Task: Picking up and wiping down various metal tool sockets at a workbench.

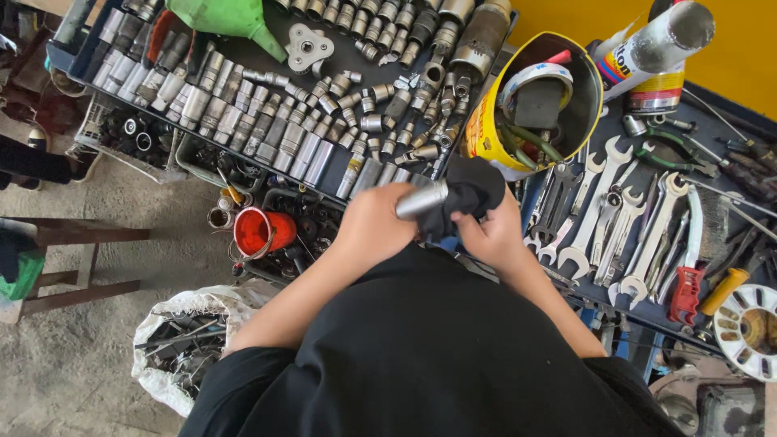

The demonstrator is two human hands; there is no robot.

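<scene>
Socket (pixel 421 199), a long shiny steel one, sits in the middle of the view, just above the person's black-clothed lap and at the near edge of the tool bench. Left hand (pixel 374 225) is closed around its near end, fingers curled over the metal so that only the far end sticks out to the right. Right hand (pixel 494 235) pinches a black cloth (pixel 469 193), which is bunched against the exposed end of the socket and drapes over the fingers; how far the cloth wraps round the steel cannot be told.

Far and to the left lies a dark tray (pixel 340 69) crowded with rows of other sockets and extensions, with a green funnel (pixel 231 18) at its far edge. A yellow can (pixel 486 133) stands just beyond the cloth, stuffed with tape rolls and odd bits. To the right a row of open-ended spanners (pixel 615 218) is spread across a blue surface, with a red-handled tool (pixel 686 293) near them and spray cans (pixel 660 44) at the far right. Below the tray on the left, a red cup (pixel 261 231) sits among loose parts, and a white sack (pixel 182 344) of metal scrap rests on the concrete floor (pixel 105 186).
</scene>
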